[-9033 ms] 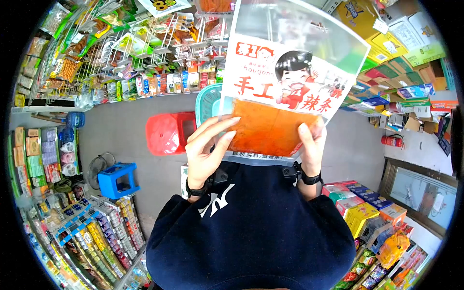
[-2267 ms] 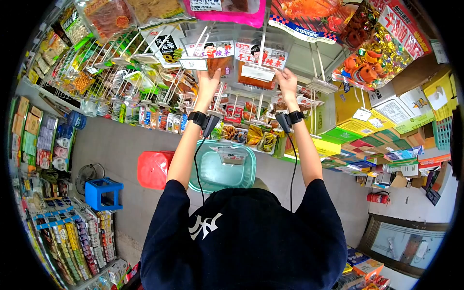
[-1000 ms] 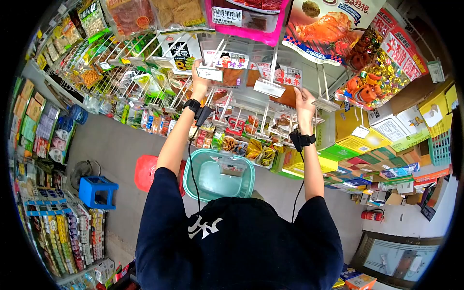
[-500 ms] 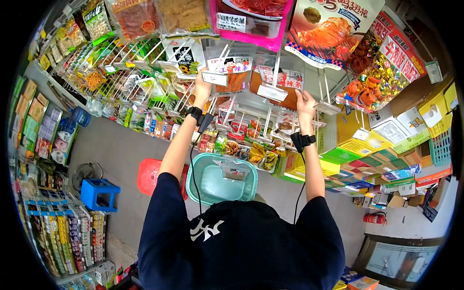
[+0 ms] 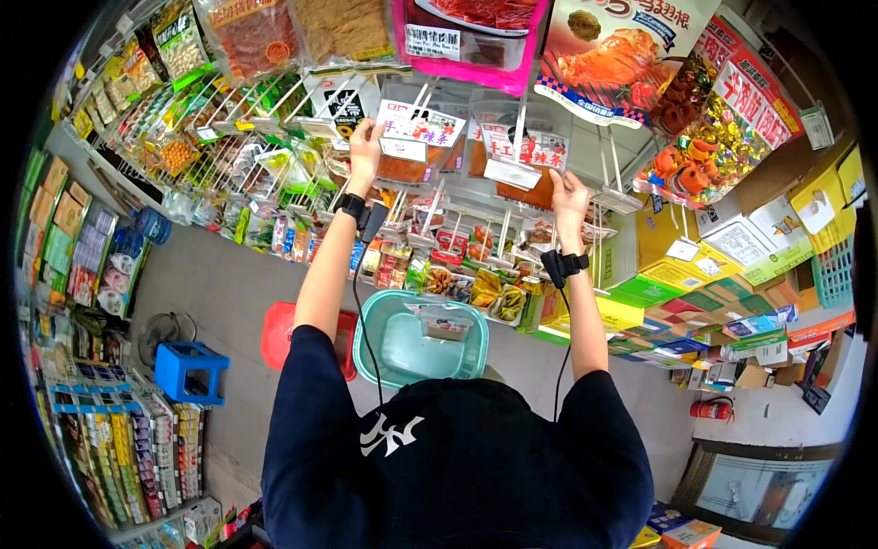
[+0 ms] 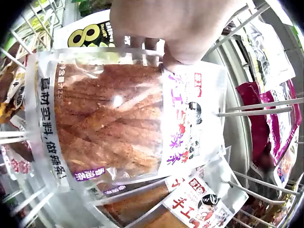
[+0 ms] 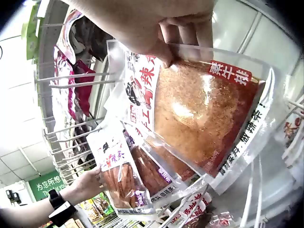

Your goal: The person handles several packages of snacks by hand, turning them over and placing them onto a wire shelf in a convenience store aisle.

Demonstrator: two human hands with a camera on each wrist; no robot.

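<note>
In the left wrist view the left hand [image 6: 166, 28] pinches the edge of a clear packet of reddish-brown strips [image 6: 109, 118], which hangs on a wire hook. The right hand [image 7: 161, 23], in the right wrist view, pinches the side of a packet with a flat orange-brown slab [image 7: 194, 109]. Seen from the head, the left hand [image 5: 364, 151] is beside the left packet [image 5: 407, 169] and the right hand [image 5: 569, 197] is beside the right packet [image 5: 526, 194]. White price tags partly cover both packets.
Larger snack bags, one pink-edged [image 5: 466, 46], hang above. A green basket [image 5: 421, 361] holding a packet, a red stool [image 5: 279, 334] and a blue stool [image 5: 190, 371] stand below. Yellow cartons [image 5: 686, 265] are stacked at the right.
Both hands have moved slightly left over the last half second. The left packet has shifted left with the left hand, and its front shows more fully. Earlier, both hands held one packet near the chest.
</note>
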